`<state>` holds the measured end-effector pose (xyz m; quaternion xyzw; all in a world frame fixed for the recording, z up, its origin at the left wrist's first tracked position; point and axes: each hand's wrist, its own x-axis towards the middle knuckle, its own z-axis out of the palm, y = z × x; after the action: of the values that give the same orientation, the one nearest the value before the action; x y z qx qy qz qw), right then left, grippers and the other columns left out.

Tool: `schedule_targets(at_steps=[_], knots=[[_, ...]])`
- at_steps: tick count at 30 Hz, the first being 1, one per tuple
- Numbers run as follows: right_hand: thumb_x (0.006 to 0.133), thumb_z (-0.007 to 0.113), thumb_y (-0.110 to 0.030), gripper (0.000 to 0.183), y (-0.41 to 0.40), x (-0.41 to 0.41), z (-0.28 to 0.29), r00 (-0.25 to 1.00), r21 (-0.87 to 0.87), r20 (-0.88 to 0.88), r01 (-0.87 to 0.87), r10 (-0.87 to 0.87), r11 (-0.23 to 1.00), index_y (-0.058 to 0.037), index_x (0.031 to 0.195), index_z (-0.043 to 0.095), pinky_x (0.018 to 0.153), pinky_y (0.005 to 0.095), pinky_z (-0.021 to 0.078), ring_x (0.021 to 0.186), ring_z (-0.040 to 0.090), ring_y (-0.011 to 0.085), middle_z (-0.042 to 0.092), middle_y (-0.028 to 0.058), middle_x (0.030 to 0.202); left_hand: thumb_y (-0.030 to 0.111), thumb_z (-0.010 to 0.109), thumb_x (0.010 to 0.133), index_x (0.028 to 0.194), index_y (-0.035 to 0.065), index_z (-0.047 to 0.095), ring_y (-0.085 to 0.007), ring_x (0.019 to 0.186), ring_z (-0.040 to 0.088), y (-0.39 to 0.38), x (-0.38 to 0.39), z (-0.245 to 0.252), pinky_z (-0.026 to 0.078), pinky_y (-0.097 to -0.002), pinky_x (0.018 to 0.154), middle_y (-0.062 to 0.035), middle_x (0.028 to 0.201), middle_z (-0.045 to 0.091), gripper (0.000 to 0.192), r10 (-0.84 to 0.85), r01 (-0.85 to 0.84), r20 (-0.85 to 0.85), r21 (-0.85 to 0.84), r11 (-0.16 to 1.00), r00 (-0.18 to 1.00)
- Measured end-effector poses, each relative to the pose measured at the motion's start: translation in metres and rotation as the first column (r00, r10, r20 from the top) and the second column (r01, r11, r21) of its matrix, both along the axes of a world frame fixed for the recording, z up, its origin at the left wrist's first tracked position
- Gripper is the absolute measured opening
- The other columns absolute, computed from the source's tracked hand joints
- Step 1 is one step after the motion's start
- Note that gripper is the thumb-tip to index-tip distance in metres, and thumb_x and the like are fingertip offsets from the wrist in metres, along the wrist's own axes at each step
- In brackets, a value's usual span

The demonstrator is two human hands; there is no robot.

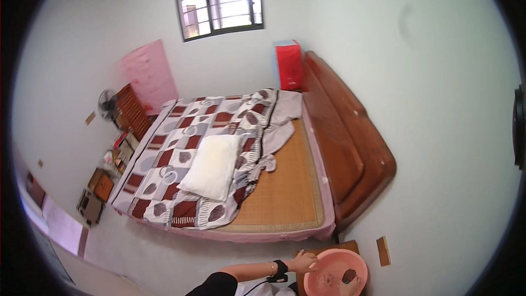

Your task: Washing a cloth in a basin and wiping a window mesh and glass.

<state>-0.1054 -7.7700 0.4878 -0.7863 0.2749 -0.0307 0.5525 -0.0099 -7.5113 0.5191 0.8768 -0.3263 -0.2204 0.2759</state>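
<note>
A pink plastic basin [363, 261] stands on a wooden bedside stand [349, 245] at the bottom right. My left hand [305, 261] grips the basin's left rim, with its fingers reaching over the edge. Inside the basin, my right hand [349, 287] holds a small dark brown object [349, 275], too small to name surely. The lower part of that hand is cut off by the picture's edge. Some dark specks show on the basin's bottom. A black strap with a cabled device [280, 269] is on my left wrist.
A bed with a wooden headboard [341, 148], patterned quilt [176, 168], white pillow [213, 164] and woven mat [283, 197] lies beyond the stand. At the left are a fan [107, 105] and a suitcase [90, 206]. A wall plate [384, 250] sits right of the basin.
</note>
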Motion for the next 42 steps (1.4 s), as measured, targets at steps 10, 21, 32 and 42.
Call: schedule_targets(at_steps=[10, 21, 32, 42], knots=[[0.082, 0.066, -0.012, 0.040, 0.248, 0.053, 0.070, 0.963, 0.543, 0.087, -0.260, 0.254, 0.799, -0.0015, 0.118, 0.051, 0.079, 0.0289, 0.0460, 0.085, 0.055, 0.0194, 0.057, 0.0091, 0.105, 0.028, 0.055, 0.088, 0.104, 0.0039, 0.059, -0.0312, 0.083, 0.063, 0.325, -0.142, 0.078, 0.050, -0.0394, 0.073, -0.0161, 0.091, 0.065, 0.029, 0.803, -0.685, 0.067, -0.482, 0.546, 0.592], [0.084, 0.065, -0.028, 0.033, 0.635, 0.051, 0.135, 0.411, 0.179, 0.501, -0.910, 0.761, 0.373, -0.0056, 0.103, 0.049, 0.041, 0.0220, 0.0385, 0.047, 0.048, 0.0088, 0.054, 0.0018, 0.071, 0.021, 0.056, 0.090, 0.101, 0.0009, 0.059, -0.0152, 0.089, 0.062, 0.574, -0.390, 0.140, 0.048, -0.0289, 0.078, -0.0081, 0.094, 0.066, 0.023, 0.905, -0.723, -0.218, -0.546, -0.423, -0.366], [0.094, 0.049, -0.033, 0.035, 0.966, -0.032, 0.169, 0.105, 0.589, 0.407, -0.789, 0.907, -0.173, -0.0042, 0.113, 0.050, 0.074, 0.0226, 0.0445, 0.081, 0.053, 0.0102, 0.056, 0.0026, 0.092, 0.015, 0.056, 0.090, 0.101, -0.0015, 0.058, -0.0160, 0.089, 0.063, 0.624, -0.578, 0.180, 0.048, -0.0272, 0.079, -0.0112, 0.092, 0.066, 0.020, 0.373, -0.294, -0.158, -0.375, -0.879, -0.914], [0.085, 0.065, -0.016, 0.027, 1.232, -0.232, 0.209, -0.655, 0.316, 0.510, -0.460, 0.558, -0.830, -0.0030, 0.100, 0.048, 0.073, 0.0258, 0.0437, 0.079, 0.049, 0.0098, 0.051, 0.0008, 0.086, 0.015, 0.059, 0.089, 0.101, -0.0028, 0.058, -0.0156, 0.086, 0.063, 0.702, -0.618, 0.205, 0.049, -0.0273, 0.076, -0.0107, 0.090, 0.066, 0.021, 0.115, -0.049, -0.201, -0.309, -0.950, -0.973]])
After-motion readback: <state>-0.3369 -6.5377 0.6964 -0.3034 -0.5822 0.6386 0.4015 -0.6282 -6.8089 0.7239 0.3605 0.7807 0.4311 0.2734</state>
